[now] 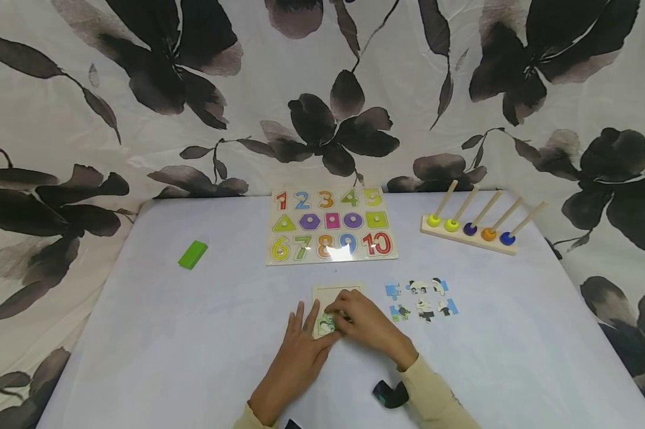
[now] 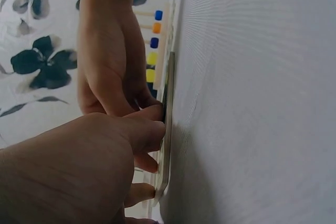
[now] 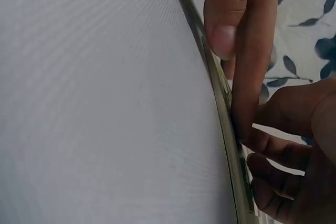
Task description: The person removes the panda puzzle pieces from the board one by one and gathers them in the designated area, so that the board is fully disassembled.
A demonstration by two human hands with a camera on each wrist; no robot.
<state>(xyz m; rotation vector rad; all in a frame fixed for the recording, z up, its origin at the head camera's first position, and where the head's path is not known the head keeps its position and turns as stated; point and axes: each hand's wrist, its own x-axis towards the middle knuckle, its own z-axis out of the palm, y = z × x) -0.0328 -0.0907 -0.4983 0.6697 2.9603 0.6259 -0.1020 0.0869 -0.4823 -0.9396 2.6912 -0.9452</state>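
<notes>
A small wooden puzzle tray lies flat on the table, with a green printed puzzle piece in its lower left part. My left hand rests on the tray's left and near edges, fingers spread and thumb reaching across the near side. Over the tray's right side, my right hand has its fingers and thumb bent around a puzzle piece mostly hidden beneath them. In the right wrist view, the right hand's curled fingers meet the tray's face beside the left hand's fingers.
Several loose panda puzzle pieces lie right of the tray. A number-and-shape board stands behind it. At the back right is a peg stand with coloured beads. A green block lies left; a black curved object sits near the right sleeve.
</notes>
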